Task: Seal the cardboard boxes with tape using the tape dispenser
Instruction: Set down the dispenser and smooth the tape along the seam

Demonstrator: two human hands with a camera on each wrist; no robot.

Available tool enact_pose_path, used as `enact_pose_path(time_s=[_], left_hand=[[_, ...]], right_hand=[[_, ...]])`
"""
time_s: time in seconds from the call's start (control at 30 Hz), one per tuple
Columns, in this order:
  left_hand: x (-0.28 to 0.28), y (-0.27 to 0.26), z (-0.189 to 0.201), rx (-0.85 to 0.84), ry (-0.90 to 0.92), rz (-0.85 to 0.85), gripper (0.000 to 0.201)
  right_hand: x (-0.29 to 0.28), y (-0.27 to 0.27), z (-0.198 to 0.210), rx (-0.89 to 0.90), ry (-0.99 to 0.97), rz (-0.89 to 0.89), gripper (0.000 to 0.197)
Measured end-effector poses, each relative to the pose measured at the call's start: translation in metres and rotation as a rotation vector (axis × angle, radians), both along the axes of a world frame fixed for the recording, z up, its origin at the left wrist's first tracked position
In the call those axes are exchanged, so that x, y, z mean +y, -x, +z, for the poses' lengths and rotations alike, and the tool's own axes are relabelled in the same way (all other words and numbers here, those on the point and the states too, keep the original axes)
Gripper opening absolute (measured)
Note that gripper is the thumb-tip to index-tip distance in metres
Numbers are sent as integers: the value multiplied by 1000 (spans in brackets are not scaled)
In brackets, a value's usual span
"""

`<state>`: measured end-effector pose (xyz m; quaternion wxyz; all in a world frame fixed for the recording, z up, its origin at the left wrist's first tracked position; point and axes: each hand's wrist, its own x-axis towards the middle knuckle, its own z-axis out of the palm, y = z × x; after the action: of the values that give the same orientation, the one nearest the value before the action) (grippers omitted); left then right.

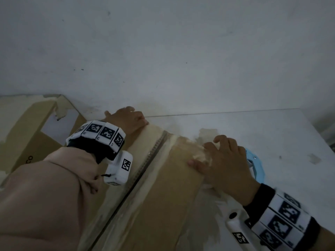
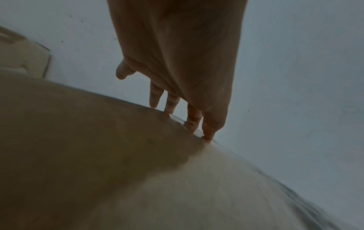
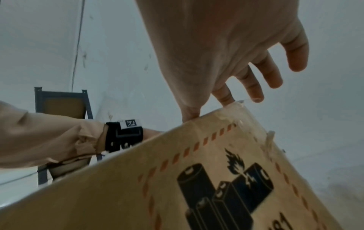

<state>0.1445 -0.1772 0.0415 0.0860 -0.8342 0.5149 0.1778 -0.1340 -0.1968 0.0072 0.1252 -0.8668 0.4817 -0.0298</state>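
A brown cardboard box (image 1: 163,196) lies in front of me with its top flaps closed along a diagonal seam (image 1: 145,165). My left hand (image 1: 126,118) rests at the box's far left corner, and its straight fingertips (image 2: 206,133) touch the far edge. Spread over the far right corner, my right hand (image 1: 226,163) presses wrinkled clear tape (image 1: 197,151) onto the cardboard. The thumb (image 3: 189,113) sits on the top edge above a printed battery warning label (image 3: 226,186). A blue tape dispenser (image 1: 256,165) lies just right of that hand, mostly hidden by it.
A second cardboard box (image 1: 27,133) with torn tape stands at the left, close to the first. A white wall (image 1: 163,51) rises just behind both. The white surface (image 1: 272,133) extends to the right. A dark metal rack (image 3: 61,105) shows in the right wrist view.
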Motion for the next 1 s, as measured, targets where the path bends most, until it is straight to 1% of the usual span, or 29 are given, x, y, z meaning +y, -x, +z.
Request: enact_pose_path(time_s=[0.1,0.17,0.2,0.23,0.27,0.3,0.43,0.5,0.53,0.67,0.8,0.87,0.9,0.97,1.0], left_hand=[[-3,0,1,110,36,-14,34],[-3,0,2,128,59,-44,33],[-3,-1,2,127,65,-59,33],[-3,-1,2,126,67,-70,33],[-3,-1,2,126,68,-78,32],[-4,-2,3,127,68,-82,32],[-5,0,6,136,75,-95,31],[-5,0,5,141,85,-101,30],[-5,0,4,148,93,-100,29],[-6,1,3,179,108,-81,28],[-8,4,3,194,112,-69,29],[-6,6,4,216,125,-42,33],[-6,6,4,225,131,-35,34],[-6,7,4,228,133,-31,34],[-7,8,3,224,135,-29,34]], right_hand=[[0,0,4,-6,-40,-9,86],[3,-1,11,-31,26,3,88],[3,-1,11,-31,65,22,86],[3,-2,13,5,52,33,81],[3,-3,13,39,3,54,75],[2,-4,11,33,-53,80,72],[1,-15,10,-122,-312,31,51],[-1,-17,11,-197,-382,31,45],[-2,-16,11,-254,-388,37,46],[-8,-13,14,-479,-467,7,62],[-16,-11,10,-544,-556,71,67],[-17,-9,9,-606,-609,69,76],[-17,-7,8,-635,-591,63,82],[-13,-2,6,-635,-441,12,89],[-10,2,5,-631,-368,-36,89]])
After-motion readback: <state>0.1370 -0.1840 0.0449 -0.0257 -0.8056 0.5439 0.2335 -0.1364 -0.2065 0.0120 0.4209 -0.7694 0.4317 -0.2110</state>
